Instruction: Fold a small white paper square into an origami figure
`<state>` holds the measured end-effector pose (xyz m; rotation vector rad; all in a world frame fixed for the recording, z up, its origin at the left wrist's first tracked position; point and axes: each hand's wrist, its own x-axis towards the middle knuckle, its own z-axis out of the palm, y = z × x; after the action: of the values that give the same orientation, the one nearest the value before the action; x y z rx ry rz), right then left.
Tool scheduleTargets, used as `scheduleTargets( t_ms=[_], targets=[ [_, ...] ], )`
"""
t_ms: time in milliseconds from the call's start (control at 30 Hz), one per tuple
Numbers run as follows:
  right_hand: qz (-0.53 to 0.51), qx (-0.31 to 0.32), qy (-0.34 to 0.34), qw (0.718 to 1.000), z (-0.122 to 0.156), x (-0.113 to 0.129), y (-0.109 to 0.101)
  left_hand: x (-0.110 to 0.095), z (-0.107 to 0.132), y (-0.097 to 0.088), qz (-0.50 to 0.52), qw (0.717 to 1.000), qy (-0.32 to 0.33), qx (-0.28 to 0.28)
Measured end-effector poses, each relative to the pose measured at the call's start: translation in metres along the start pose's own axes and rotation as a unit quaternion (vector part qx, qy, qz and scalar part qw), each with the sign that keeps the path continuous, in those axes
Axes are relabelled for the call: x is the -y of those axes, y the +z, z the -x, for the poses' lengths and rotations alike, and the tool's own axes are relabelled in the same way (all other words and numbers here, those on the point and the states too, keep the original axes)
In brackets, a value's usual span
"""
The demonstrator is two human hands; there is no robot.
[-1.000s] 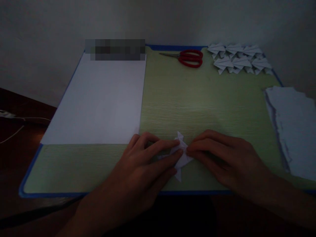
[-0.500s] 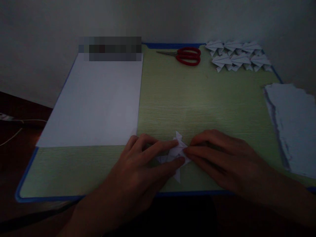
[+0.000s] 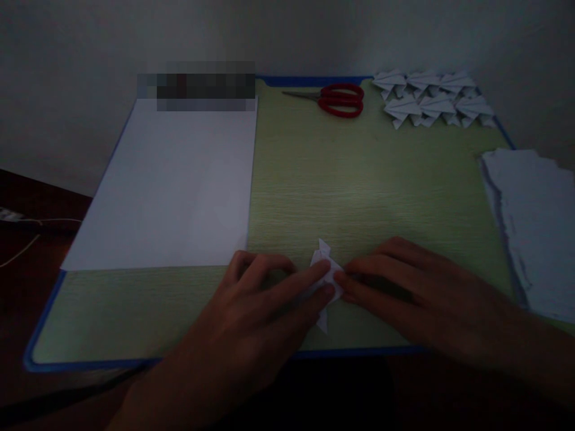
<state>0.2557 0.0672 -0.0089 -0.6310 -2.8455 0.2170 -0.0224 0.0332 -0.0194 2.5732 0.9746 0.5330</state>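
Observation:
A small folded piece of white paper (image 3: 324, 263) lies flat near the front edge of the green desk (image 3: 350, 179). My left hand (image 3: 260, 305) presses on its left side with the fingertips. My right hand (image 3: 404, 287) presses on its right side, fingertips meeting the left hand's over the paper. Only the paper's top point and bottom tip show; the middle is hidden under my fingers.
A large white sheet (image 3: 171, 185) covers the desk's left half. Red-handled scissors (image 3: 336, 99) lie at the back. Several folded white paper shapes (image 3: 431, 99) are stacked at the back right. A pile of torn-edged paper (image 3: 532, 221) lies at the right edge.
My fingers have closed further over the folded paper, hiding more of its left part. The view has shifted slightly; the hands stay in place.

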Motion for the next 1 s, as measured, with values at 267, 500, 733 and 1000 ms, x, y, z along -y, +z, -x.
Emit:
scheduleTargets(
  t_ms=[267,500,733,1000],
  targets=[
    [0.01,-0.018,-0.012,1.0,0.004,0.0,-0.001,-0.003,0.004,0.003,-0.046,0.999,0.009,0.015],
    [0.005,-0.007,0.01,1.0,0.006,-0.003,0.008,0.0,0.005,0.006,-0.047,0.999,0.006,0.004],
    [-0.01,-0.008,0.015,1.0,0.003,-0.002,0.007,-0.001,0.004,0.007,-0.055,0.998,0.003,-0.008],
    [-0.059,-0.001,0.038,0.998,0.0,-0.004,0.004,-0.001,0.006,0.008,-0.06,0.998,-0.001,0.003]
  ],
)
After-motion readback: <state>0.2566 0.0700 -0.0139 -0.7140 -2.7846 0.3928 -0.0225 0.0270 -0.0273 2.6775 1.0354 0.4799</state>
